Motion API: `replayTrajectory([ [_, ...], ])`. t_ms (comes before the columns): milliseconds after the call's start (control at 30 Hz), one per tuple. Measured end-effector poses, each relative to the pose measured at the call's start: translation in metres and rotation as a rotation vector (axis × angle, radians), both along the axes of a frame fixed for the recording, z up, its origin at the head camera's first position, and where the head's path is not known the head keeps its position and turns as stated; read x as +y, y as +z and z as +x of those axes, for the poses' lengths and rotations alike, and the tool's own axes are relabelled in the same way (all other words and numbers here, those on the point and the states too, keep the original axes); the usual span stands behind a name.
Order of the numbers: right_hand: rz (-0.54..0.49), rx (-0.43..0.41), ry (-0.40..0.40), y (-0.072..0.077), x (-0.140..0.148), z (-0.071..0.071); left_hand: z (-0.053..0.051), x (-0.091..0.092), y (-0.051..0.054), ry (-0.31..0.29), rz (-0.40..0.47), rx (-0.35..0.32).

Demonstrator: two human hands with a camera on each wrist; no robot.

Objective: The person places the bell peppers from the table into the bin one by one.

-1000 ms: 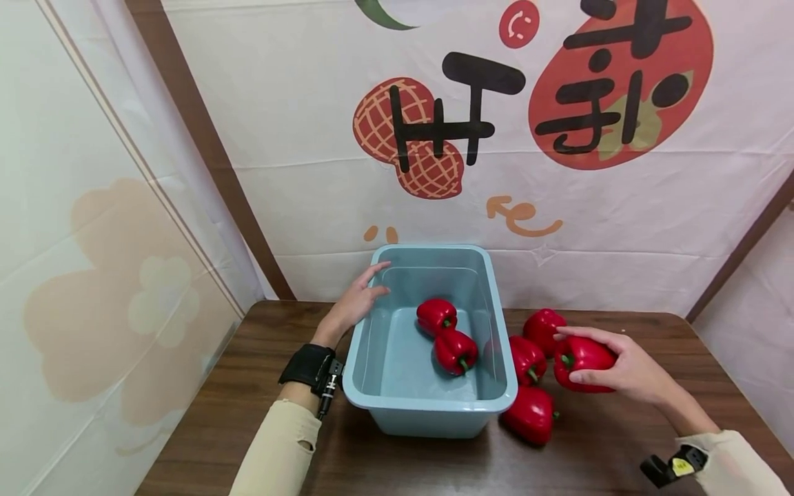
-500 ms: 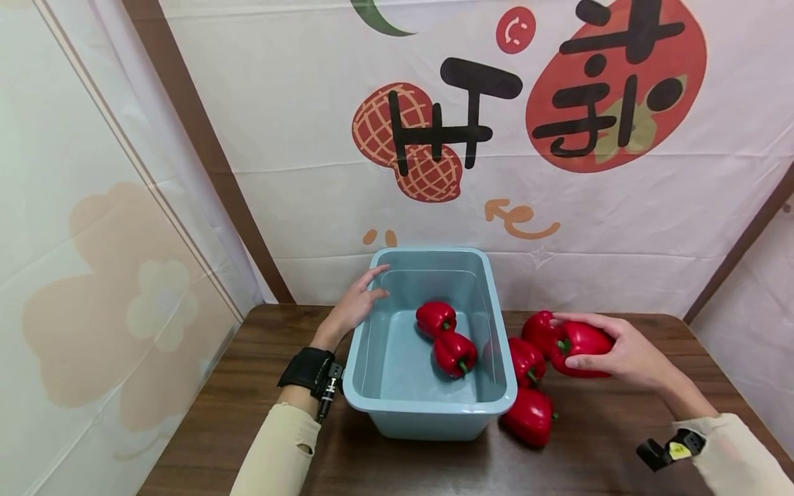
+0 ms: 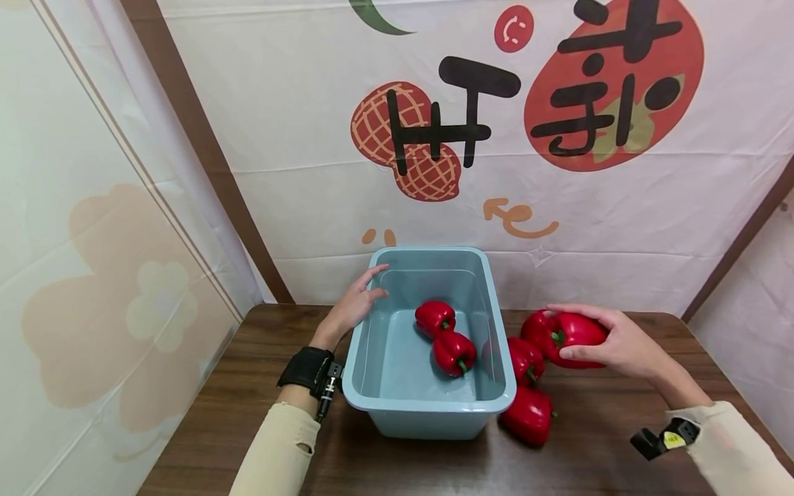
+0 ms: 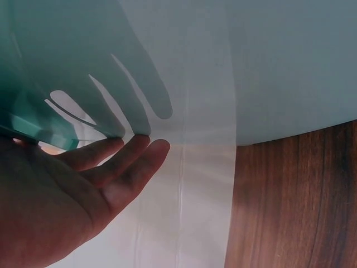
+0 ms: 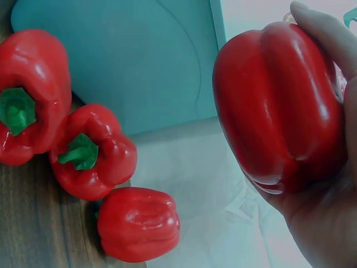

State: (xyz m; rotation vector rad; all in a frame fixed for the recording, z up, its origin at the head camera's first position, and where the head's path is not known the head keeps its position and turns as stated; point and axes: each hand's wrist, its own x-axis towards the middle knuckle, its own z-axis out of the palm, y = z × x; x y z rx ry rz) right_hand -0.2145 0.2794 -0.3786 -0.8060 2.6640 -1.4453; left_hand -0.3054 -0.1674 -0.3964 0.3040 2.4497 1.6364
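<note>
My right hand [image 3: 629, 344] holds a red bell pepper [image 3: 583, 335] from its right side, thumb in front and fingers over the top. In the right wrist view this bell pepper [image 5: 273, 106] is raised above the tabletop. My left hand [image 3: 352, 304] grips the left rim of a light-blue plastic bin [image 3: 428, 406], thumb and index finger over the edge. Other left fingertips [image 4: 159, 148] touch the bin's outer wall. Inside lie two bell peppers, one farther back [image 3: 434, 318] and one nearer [image 3: 455, 353].
Three bell peppers sit along the bin's right side: a back one [image 3: 536, 329] partly behind the held pepper, a middle one [image 3: 526, 360], and a front one [image 3: 527, 417]. The brown wooden table [image 3: 595, 448] meets a printed white cloth [image 3: 298, 207] behind the bin.
My right hand has raised the bell pepper and moved it slightly left, so it covers more of the back pepper. The left hand stays on the bin's rim.
</note>
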Motion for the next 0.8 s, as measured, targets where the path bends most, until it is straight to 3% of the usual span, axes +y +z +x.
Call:
replayTrajectory([
  [433,0.037,0.022,-0.016,0.011,-0.01,-0.002,0.0,0.002,0.001,0.006,-0.005,0.003],
  [800,0.018,0.037,0.047,0.015,-0.022,-0.01,0.0,0.001,0.001,0.005,-0.006,0.007],
])
